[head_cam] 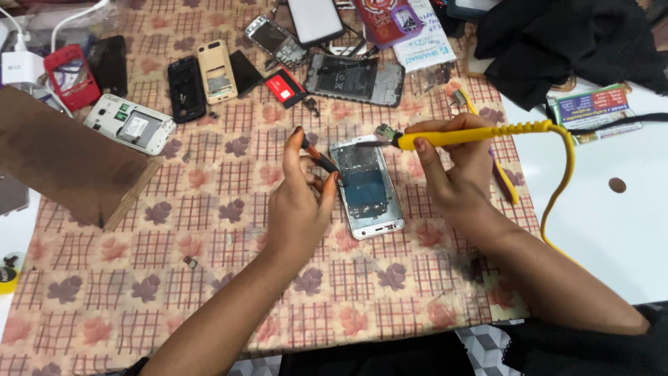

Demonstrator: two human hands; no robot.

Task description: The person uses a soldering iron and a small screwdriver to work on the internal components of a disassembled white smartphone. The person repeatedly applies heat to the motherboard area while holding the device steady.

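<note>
Fingers [321, 182] of left hand [299, 209] pinched on a slim dark tool [319, 157] with orange band, tip angled toward the opened white phone [367, 186], likely to steady a part there. Right hand [452, 170] wrapped tight around yellow soldering iron [480, 132], tip resting at the phone's upper edge, close for fine control. Yellow cord [565, 167] looping away right of the phone, clear of the work. Stripped phone bodies [209, 76] scattered above-left of the phone, within reach on the checked cloth [209, 264]. Wooden block [62, 157] far left of the phone.
</note>
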